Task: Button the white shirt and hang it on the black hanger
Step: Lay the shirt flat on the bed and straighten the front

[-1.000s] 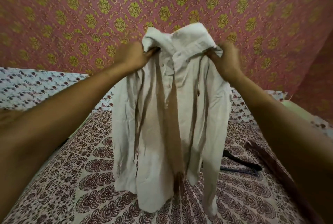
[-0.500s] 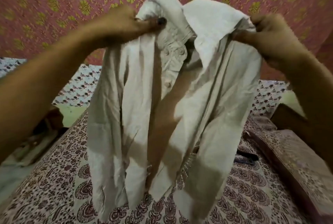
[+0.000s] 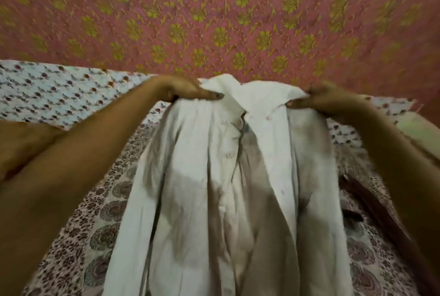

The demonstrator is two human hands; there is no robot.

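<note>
The white shirt (image 3: 226,188) is spread lengthwise over the patterned bed, collar at the far end and front facing up. Its placket gapes below the collar, and small buttons show along the left edge of the opening. My left hand (image 3: 183,88) grips the shirt's left shoulder, thumb on top of the cloth. My right hand (image 3: 326,100) grips the right shoulder next to the collar. A dark shape at the shirt's right side (image 3: 352,219) may be the black hanger; it is blurred and mostly covered.
The bed carries a maroon paisley sheet (image 3: 95,236) and, farther back, a light floral cloth (image 3: 52,91). A pink wall covering with yellow motifs (image 3: 214,22) rises behind. A dark brown band (image 3: 381,219) lies along the bed's right side.
Both hands have lowered the shirt from hanging in the air down onto the bed, still gripping the shoulders. The view has tilted downward.
</note>
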